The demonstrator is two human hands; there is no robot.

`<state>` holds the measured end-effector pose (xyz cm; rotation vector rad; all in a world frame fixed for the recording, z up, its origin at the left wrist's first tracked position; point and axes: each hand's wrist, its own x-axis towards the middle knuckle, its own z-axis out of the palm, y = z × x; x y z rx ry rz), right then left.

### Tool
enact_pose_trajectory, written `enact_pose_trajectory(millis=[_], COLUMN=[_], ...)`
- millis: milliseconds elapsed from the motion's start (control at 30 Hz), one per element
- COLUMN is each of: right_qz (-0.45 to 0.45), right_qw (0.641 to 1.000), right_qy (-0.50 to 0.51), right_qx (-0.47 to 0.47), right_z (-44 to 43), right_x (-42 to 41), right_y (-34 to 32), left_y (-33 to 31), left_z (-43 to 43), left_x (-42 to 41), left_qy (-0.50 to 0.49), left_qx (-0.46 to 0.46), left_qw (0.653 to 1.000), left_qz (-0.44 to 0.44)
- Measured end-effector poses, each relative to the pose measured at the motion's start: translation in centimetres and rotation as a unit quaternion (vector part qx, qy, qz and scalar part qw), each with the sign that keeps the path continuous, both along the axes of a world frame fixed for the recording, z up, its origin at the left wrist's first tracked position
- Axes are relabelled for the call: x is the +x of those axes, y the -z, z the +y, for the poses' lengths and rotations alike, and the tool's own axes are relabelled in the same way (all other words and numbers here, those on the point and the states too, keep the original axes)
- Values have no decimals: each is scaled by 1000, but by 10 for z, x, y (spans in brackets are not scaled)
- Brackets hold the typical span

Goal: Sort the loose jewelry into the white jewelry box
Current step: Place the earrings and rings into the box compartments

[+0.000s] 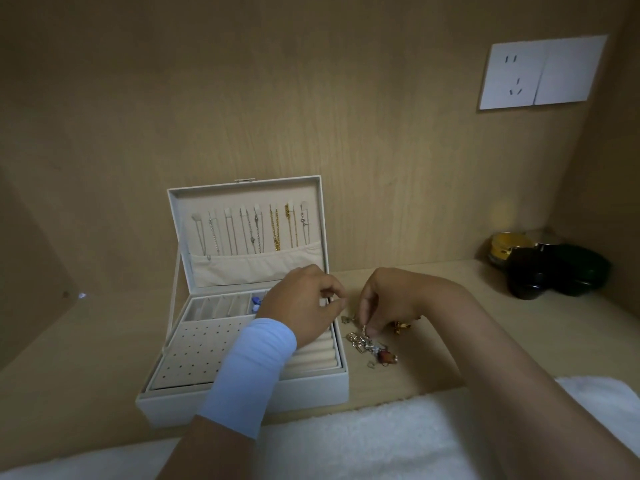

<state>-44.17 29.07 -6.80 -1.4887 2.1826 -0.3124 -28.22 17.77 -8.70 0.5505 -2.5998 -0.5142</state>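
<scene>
The white jewelry box (pixel 322 388) stands open on the wooden shelf, its lid upright with several silver and gold chains (pixel 275 228) hanging inside. A small blue piece (pixel 256 301) lies in a back compartment. Just right of the box lies a pile of loose jewelry (pixel 372 348), silver bits with a brown stone. My right hand (pixel 388 299) pinches a small silver piece at the top of that pile. My left hand (pixel 306 303), with a white wrist sleeve, hovers over the box's right side, fingertips curled together; whether it holds anything is hidden.
Gold pieces (pixel 401 325) lie under my right hand. Dark round jars (pixel 550 271) and a gold-lidded tin (pixel 507 247) sit in the back right corner. A wall socket (pixel 540 72) is mounted on the back panel. A white fluffy cloth (pixel 363 441) covers the near edge.
</scene>
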Motion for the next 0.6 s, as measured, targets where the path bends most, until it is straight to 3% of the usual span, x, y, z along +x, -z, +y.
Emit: enact_pose_trajectory(millis=[133,233,367,500,600], right_qz=[-28,-76,-118,-172,-195], right_qw=[999,994,973,936,914], right_qy=[8,11,26,41,47], right_qx=[-36,-75,-195,-305,-353], right_z=[4,7,6,-5,-18], right_x=[-5,-7,-4,14,28], right_y=[-12,-21,-30,-27,-19], left_y=[-3,-7,-12,-23,-26], left_z=[4,8,11,1,-12], left_x=[2,2,1,9,19], left_qy=[3,-3,19,-16,-37], left_qx=[39,122,234,272,254], left_qw=[999,991,968,947,950], left_qz=[27,49,85,172,177])
